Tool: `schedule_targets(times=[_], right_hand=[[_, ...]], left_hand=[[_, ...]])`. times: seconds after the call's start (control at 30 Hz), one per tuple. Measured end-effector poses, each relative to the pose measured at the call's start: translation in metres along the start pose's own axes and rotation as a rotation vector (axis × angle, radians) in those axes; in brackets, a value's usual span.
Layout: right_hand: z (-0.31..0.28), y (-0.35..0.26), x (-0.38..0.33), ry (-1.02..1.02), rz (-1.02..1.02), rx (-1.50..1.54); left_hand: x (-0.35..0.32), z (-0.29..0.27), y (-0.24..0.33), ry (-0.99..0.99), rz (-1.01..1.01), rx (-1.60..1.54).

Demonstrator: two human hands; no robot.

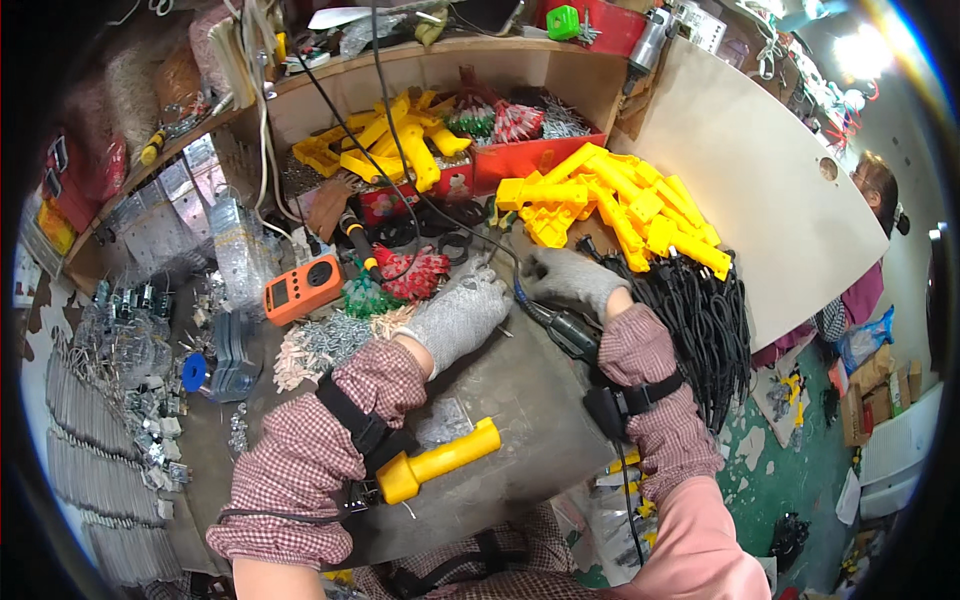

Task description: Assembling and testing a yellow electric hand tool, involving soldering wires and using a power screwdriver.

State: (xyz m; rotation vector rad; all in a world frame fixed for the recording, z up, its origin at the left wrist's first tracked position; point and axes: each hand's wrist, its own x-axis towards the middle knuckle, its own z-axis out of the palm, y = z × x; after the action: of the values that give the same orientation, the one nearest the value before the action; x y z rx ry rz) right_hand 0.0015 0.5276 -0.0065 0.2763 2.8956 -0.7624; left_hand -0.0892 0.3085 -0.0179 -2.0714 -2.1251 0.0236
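Note:
My left hand (460, 312), in a grey knitted glove, is at the middle of the worktop, beside piles of small red-tipped parts (412, 275) and green-tipped parts (366, 298). Its fingers bend inward; what they grip, if anything, is hidden. Opposite it, my right hand (578, 278), gloved the same way, has its fingers curled together, their tips partly hidden. A dark corded hand tool (568, 332) lies just below the right hand, close to the wrist. Near my left forearm rests a yellow plastic handle-shaped housing (440, 462) beside a small clear bag (445, 422).
Yellow housings (620, 200) are heaped behind my right hand, above bundled black cords (700, 330). Red bins (535, 160) stand at the back. An orange multimeter (303, 290) and stacked metal strips (85, 450) lie left. A person (878, 190) is at far right.

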Motion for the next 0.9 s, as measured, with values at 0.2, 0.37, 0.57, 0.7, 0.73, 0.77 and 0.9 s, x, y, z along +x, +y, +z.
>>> schedule_targets(times=[0.2, 0.37, 0.57, 0.7, 0.73, 0.77, 0.9], right_hand=[[-0.004, 0.003, -0.014, -0.002, 0.158, -0.264], [0.004, 0.015, -0.011, 0.089, 0.178, -0.252], [0.010, -0.008, 0.007, -0.038, 0.057, -0.253], [0.025, -0.006, 0.008, 0.139, 0.058, 0.126], [0.023, -0.009, -0.004, 0.285, 0.052, 0.130], [0.017, -0.003, -0.020, 0.476, -0.061, -0.028], [0.032, -0.056, -0.114, 0.513, -0.103, 0.058]], left_hand=[[-0.040, -0.028, -0.014, 0.158, -0.052, -0.025], [-0.079, -0.069, 0.010, -0.064, -0.095, -0.006], [-0.114, -0.033, 0.041, -0.282, -0.105, -0.374], [-0.117, -0.021, 0.033, -0.079, -0.189, -0.481], [-0.121, -0.022, 0.031, -0.129, -0.299, -0.609], [-0.127, -0.016, 0.028, -0.048, -0.317, -0.645], [-0.150, -0.063, 0.042, -0.074, -0.543, -0.965]])
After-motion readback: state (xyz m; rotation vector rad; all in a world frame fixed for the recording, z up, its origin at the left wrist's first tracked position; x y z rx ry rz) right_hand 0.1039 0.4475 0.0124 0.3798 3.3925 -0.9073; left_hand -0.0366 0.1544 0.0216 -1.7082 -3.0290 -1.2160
